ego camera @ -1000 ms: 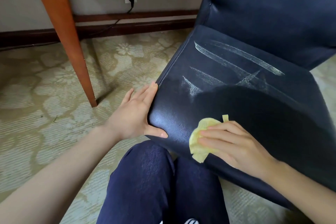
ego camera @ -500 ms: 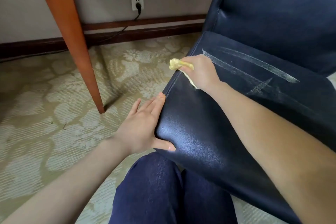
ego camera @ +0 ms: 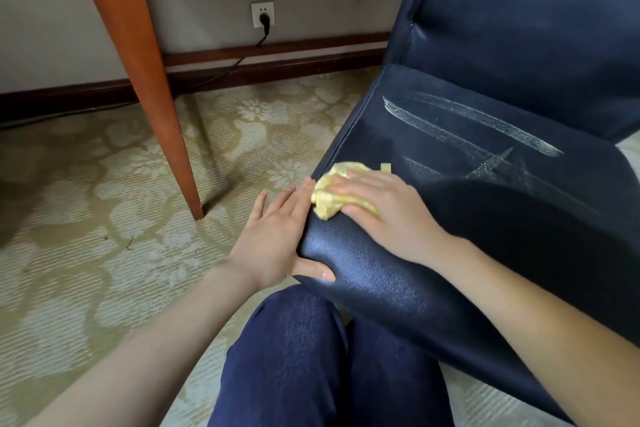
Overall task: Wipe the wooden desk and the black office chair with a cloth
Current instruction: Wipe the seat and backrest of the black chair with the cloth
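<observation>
The black office chair fills the right side, its seat (ego camera: pixel 502 236) tilted toward me and its backrest (ego camera: pixel 519 28) behind. Pale dust streaks (ego camera: pixel 467 128) cross the seat's far half. My right hand (ego camera: pixel 391 215) lies flat on a crumpled yellow cloth (ego camera: pixel 327 199) and presses it onto the seat's left edge. Beside it, my left hand (ego camera: pixel 273 236) braces the seat's front left corner, with straight fingers along the side and the thumb on the front face. The wooden desk's leg (ego camera: pixel 145 80) and apron stand at upper left.
A patterned beige carpet (ego camera: pixel 86 218) covers the floor. A wall socket (ego camera: pixel 262 14) with a black plug and cable sits under the desk, above a dark skirting board. My knees in dark blue trousers (ego camera: pixel 329 357) are right below the seat's front edge.
My right hand swept the cloth from the seat's front up its left edge, then drew back down to sit beside my left hand. The left hand kept its place on the corner.
</observation>
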Action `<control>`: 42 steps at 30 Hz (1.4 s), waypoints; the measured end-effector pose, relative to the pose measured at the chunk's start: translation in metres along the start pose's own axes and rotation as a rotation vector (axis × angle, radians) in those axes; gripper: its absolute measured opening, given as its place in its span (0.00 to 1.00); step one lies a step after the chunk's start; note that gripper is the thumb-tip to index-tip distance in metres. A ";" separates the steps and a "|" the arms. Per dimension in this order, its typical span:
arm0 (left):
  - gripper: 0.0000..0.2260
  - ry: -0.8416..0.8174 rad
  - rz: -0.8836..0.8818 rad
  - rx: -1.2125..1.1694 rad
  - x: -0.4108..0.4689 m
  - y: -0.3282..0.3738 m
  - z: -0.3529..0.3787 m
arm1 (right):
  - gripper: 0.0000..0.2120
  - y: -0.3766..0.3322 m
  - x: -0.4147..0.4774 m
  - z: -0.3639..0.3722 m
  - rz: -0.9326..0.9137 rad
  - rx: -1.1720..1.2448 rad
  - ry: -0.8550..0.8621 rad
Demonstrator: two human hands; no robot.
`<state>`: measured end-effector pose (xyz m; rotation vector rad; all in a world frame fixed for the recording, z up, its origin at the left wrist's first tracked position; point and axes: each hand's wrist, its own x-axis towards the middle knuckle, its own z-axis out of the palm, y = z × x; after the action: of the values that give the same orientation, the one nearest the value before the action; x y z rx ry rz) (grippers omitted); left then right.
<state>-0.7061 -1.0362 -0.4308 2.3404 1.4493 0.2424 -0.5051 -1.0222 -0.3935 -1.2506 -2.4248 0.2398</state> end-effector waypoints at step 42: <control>0.59 0.014 -0.270 0.028 -0.057 -0.034 0.012 | 0.09 -0.054 0.052 0.032 0.095 -0.319 -0.252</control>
<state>-0.7562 -1.0755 -0.4527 2.1356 1.7638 0.1653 -0.5862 -1.0105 -0.3907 -1.5567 -2.7000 0.0373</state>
